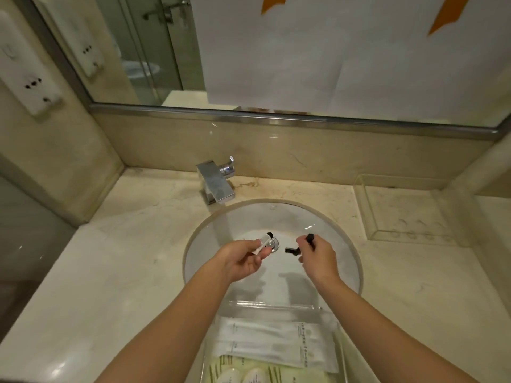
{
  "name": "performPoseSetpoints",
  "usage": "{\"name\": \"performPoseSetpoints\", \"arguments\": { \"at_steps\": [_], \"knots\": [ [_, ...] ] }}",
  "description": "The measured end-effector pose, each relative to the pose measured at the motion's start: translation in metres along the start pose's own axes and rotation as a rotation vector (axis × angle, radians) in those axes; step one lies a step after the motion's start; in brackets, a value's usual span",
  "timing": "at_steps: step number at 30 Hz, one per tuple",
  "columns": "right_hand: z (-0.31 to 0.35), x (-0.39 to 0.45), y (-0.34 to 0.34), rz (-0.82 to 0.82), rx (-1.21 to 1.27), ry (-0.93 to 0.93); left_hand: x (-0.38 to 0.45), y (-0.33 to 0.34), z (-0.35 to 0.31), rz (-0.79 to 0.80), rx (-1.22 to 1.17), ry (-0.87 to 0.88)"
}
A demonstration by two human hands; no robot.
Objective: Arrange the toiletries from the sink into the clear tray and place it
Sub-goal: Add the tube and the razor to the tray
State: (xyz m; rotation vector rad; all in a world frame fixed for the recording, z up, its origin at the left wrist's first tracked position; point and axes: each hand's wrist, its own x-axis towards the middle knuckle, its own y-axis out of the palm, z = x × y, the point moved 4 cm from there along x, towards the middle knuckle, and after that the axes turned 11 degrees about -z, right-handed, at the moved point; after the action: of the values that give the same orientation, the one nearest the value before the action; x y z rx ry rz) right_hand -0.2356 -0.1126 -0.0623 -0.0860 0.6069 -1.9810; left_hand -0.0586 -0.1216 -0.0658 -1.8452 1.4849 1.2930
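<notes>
Clear tray [276, 304]: at the counter's near edge below your forearms, holding white sachets [279, 344].
Your left hand [243, 258]: palm up over the sink [340, 244], fingers pinching a small clear bottle [264, 241] with a black cap.
Your right hand [318, 258]: knuckles up, fingers closed around black-capped items [293, 249].
Second clear tray [401, 208]: counter's far right corner.

text: none legible | white sachets [276, 344]: print too small (blurred)

Two bare, sleeveless forearms [171, 322]
</notes>
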Motion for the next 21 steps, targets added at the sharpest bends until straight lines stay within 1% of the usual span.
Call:
{"name": "performPoseSetpoints", "arguments": {
  "at_steps": [2,4,7,10,13,15,19,21],
  "knots": [
    [0.006,-0.010,-0.013,-0.023,0.027,0.001,-0.011,-0.003,0.003,0.013,0.007,0.018],
    [0.010,-0.020,-0.023,-0.021,0.019,-0.004,-0.023,-0.007,0.006,0.014,0.076,0.063],
    [0.011,-0.037,-0.035,0.022,0.034,-0.008,-0.037,-0.014,0.013,-0.033,0.224,0.206],
    [0.005,-0.054,-0.044,0.087,0.096,0.034,-0.047,-0.019,0.026,-0.021,0.268,0.290],
    [-0.003,-0.068,-0.051,0.162,0.006,0.015,-0.055,-0.021,0.037,0.018,0.303,0.355],
    [-0.006,-0.080,-0.054,0.231,-0.070,-0.035,-0.061,-0.019,0.045,0.049,0.342,0.417],
    [-0.007,-0.104,-0.059,0.361,-0.102,-0.070,-0.074,-0.014,0.055,0.094,0.506,0.614],
    [-0.006,-0.112,-0.061,0.391,-0.114,-0.094,-0.080,-0.012,0.058,0.115,0.599,0.697]
  ]
}}
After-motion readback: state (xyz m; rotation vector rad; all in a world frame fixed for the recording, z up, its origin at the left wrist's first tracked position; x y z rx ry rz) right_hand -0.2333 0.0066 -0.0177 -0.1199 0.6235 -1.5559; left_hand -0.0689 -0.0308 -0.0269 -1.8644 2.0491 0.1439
